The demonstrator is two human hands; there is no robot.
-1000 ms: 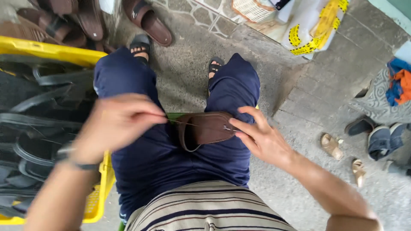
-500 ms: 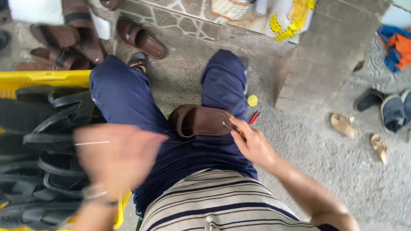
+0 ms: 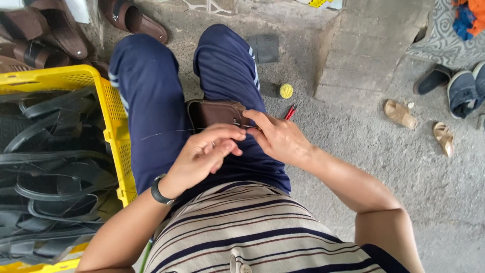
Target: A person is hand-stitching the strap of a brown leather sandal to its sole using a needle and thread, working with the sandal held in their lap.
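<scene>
A brown leather sandal piece rests on my lap, across dark blue trousers. My right hand grips its right edge, fingers pressed on the leather. Just below the piece, my left hand, a black watch on its wrist, has its fingers pinched together. A thin thread runs leftward from that hand across my thigh. The two hands almost touch over the piece.
A yellow plastic crate with several black rubber sandal straps stands at my left. Brown sandals lie at the top left. A red-handled tool and a yellow round thing lie on the concrete; small tan sandals and dark shoes lie to the right.
My left hand swung out to the lower left, drawing the thread, then came back beside the leather piece. My right hand stayed on the piece. The view tilted slightly.
</scene>
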